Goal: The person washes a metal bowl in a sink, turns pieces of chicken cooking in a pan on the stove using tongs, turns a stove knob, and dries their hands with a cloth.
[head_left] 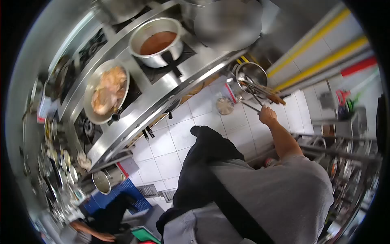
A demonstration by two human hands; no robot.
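Observation:
My right hand (268, 115) is closed around metal tongs (255, 97), their two arms spread apart. One arm of the tongs reaches to a metal pot (256, 73) that holds several utensils, some with wooden handles (276, 99). A round clear container (224, 105) is just left of the tongs. My left hand is out of the frame.
On the stove (142, 99) are a pan of raw-looking meat (107, 91), a pot of red-brown sauce (156, 44) and a blurred large pan (227, 24). A co-worker's hand (105, 236) shows at the bottom left. Metal racks (345, 150) stand at right.

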